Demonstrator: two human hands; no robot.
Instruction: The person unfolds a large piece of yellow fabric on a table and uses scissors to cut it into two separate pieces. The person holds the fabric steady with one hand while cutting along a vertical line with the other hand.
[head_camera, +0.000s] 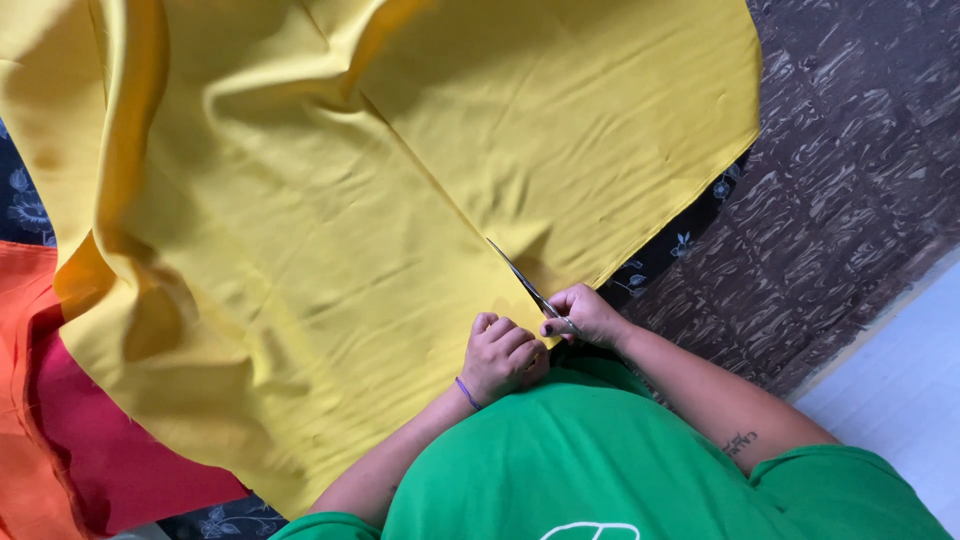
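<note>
- Dark patterned floor covering (850, 180), brown with a wavy relief, fills the right of the head view; a pale strip of smoother floor (900, 390) cuts across the lower right corner.
- Yellow cloth (330, 220) lies spread over most of the view, wrinkled, its left side folded up into a thick roll. Right edge runs diagonally down toward the hands.
- Under the yellow cloth: a dark floral sheet (665, 255) peeks out at its right edge and at bottom left; orange cloth (25, 400) and red cloth (120, 460) sit at the lower left, partly covered.
- Right hand (588, 315): grip closed round the handles of a pair of scissors (530, 285). Handles hidden inside the fingers.
- Scissor blades point up and left, away from the person's body, long axis diagonal, following a crease or cut line in the yellow cloth. Blades look nearly together; whether cloth sits between them is hard to make out.
- Left hand (503, 355): fingers curled into a loose fist, pressing on the yellow cloth just beside the right hand, on the left of the blade line. A purple band circles the wrist.
- Both hands are at the near edge of the cloth; uncut cloth lies ahead of the blade tips.
- Green shirt (600, 450) blocks the bottom of the view; the cloth's near edge under it is hidden.
</note>
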